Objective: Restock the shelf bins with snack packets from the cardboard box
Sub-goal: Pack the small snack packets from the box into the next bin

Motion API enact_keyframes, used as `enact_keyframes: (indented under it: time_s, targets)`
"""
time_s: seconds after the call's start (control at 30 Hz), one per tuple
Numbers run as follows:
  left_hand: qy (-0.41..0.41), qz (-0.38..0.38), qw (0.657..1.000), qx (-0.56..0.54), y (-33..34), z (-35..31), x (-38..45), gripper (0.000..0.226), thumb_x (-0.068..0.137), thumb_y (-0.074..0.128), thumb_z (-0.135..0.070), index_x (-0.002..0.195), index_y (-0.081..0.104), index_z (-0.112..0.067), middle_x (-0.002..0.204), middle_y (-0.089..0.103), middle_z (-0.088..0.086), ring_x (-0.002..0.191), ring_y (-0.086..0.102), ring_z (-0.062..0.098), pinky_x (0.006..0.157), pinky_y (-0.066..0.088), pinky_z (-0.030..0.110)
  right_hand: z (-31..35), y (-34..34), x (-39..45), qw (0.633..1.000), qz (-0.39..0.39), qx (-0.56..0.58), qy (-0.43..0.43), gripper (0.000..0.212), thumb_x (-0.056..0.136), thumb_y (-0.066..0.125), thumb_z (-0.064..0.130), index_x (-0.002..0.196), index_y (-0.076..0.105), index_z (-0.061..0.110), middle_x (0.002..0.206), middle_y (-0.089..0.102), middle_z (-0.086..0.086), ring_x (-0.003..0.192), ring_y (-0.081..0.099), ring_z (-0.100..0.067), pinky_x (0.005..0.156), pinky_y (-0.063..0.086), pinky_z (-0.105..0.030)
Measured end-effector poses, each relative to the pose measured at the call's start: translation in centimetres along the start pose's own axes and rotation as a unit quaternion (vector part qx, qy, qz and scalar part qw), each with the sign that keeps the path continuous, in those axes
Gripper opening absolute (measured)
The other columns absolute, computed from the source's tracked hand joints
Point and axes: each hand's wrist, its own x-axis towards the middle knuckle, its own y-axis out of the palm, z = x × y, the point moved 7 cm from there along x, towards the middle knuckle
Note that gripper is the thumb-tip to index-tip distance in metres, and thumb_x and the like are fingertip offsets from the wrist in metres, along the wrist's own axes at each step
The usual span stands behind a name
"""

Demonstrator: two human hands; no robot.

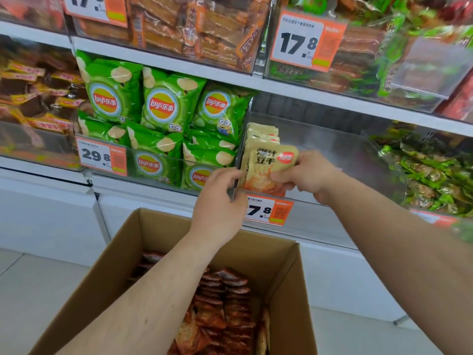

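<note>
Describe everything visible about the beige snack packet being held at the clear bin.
The beige snack packet is a glossy, flat plastic pouch with dark printed characters, a red oval logo and an orange food picture below. It stands upright at the clear bin's front left corner, before similar packets. The right hand pinches its right edge; the left hand touches its left edge.

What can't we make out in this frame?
- Head view: bin depth behind the beige packets; reflective clear wall hides the fill.
- Left hand: fingertips at the bin edge, contact unclear.
- Right hand: grips the packets; count unclear.
- Cardboard box: bottom cut off; forearms hide contents.
- Price tag: partly covered.
</note>
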Motion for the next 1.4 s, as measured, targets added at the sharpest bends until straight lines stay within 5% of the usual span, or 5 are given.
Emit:
enact_keyframes:
  time_s: [0.17, 0.57, 1.0, 1.2, 1.4]
  targets:
    - [-0.013, 0.003, 1.000, 0.007, 0.3, 0.9, -0.5, 0.039, 0.092, 0.061, -0.007, 0.129, 0.061, -0.017, 0.126, 0.046, -0.017, 0.120, 0.053, 0.006, 0.102, 0.039, 0.019, -2.4, 2.1, 2.5, 0.997, 0.014, -0.053, 0.048, 0.030, 0.068, 0.087, 0.006, 0.095, 0.075, 0.004, 0.091, 0.076, -0.008, 0.083, 0.072, -0.021, 0.079, 0.059, -0.034]
    - [-0.032, 0.009, 0.999, 0.011, 0.6, 1.6, -0.5, 0.038, 0.092, 0.060, -0.010, 0.129, 0.062, -0.019, 0.138, 0.052, -0.011, 0.124, 0.051, 0.005, 0.104, 0.042, 0.023, -2.6, 2.0, 3.5, 0.967, -0.056, -0.235, 0.081, 0.045, 0.075, 0.079, 0.050, 0.092, 0.061, 0.012, 0.085, 0.065, -0.003, 0.081, 0.063, -0.019, 0.053, 0.041, -0.027]
    - [-0.048, 0.022, 0.999, 0.000, 0.4, 1.5, -0.6, 0.039, 0.093, 0.060, -0.009, 0.131, 0.061, -0.017, 0.142, 0.051, -0.009, 0.128, 0.050, 0.008, 0.110, 0.041, 0.030, -3.0, 2.4, 2.7, 0.979, -0.001, -0.163, 0.126, 0.037, 0.076, 0.083, 0.040, 0.087, 0.060, 0.013, 0.082, 0.069, -0.008, 0.074, 0.070, -0.023, 0.066, 0.060, -0.036]
    - [-0.058, 0.017, 0.998, -0.034, -0.1, 1.7, -1.3, 0.035, 0.094, 0.059, -0.009, 0.128, 0.061, -0.020, 0.132, 0.051, -0.017, 0.118, 0.052, 0.000, 0.095, 0.038, 0.013, -2.3, 1.1, 0.9, 0.977, -0.010, -0.161, 0.142, 0.051, 0.070, 0.084, 0.051, 0.085, 0.052, 0.013, 0.081, 0.063, -0.005, 0.068, 0.061, -0.016, 0.051, 0.044, -0.027]
    - [-0.146, 0.004, 0.989, -0.030, -1.7, 6.9, -4.2, 0.028, 0.093, 0.057, -0.010, 0.109, 0.062, -0.032, 0.111, 0.062, -0.012, 0.097, 0.060, 0.005, 0.076, 0.044, 0.018, 1.3, 2.1, -5.7, 0.869, -0.338, -0.293, -0.212, 0.047, 0.077, 0.064, 0.043, 0.110, 0.061, 0.011, 0.108, 0.060, -0.011, 0.097, 0.060, -0.032, 0.079, 0.049, -0.043]
